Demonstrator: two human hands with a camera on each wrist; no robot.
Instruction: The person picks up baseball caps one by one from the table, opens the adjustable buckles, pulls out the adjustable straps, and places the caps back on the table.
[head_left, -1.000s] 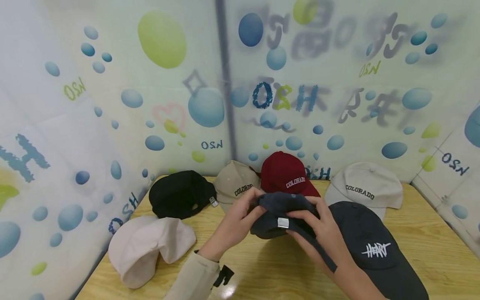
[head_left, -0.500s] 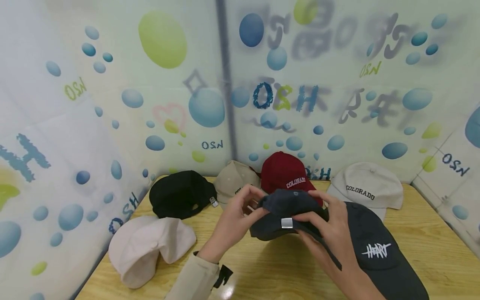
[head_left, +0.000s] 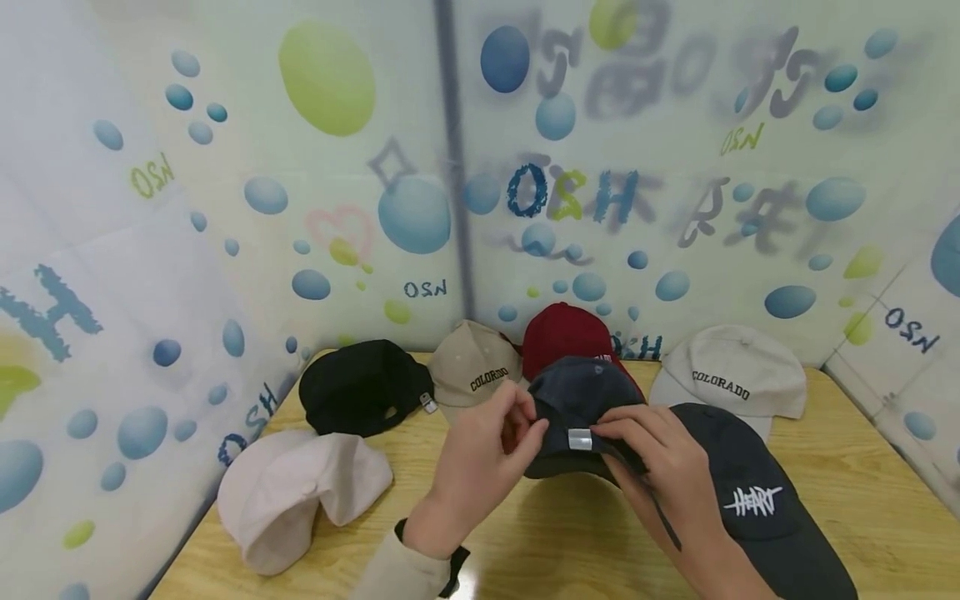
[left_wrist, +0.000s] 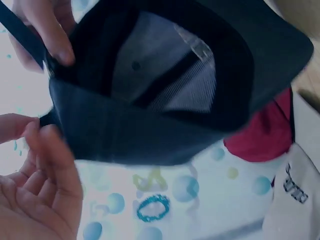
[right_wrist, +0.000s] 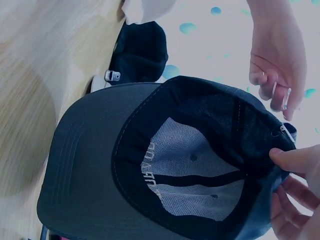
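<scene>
A dark navy baseball cap is held up over the table, its inside showing in both wrist views. A silver buckle sits on its back strap. My right hand grips the back edge beside the buckle, thumb inside in the right wrist view. A dark loose strap end trails down along that hand. At the other side of the buckle is my left hand; its thumb and index fingertips pinch a small dark bit of the back edge in the left wrist view, with the index blurred.
On the wooden table lie a pink cap and a black cap at left. Beige, dark red and light grey caps stand behind. A dark HEART cap is at right. A patterned wall rises behind.
The navy cap has tipped up, showing more crown. My left hand has left its earlier grip on the cap's left side and moved in towards the buckle. My right hand has shifted slightly right and down.
</scene>
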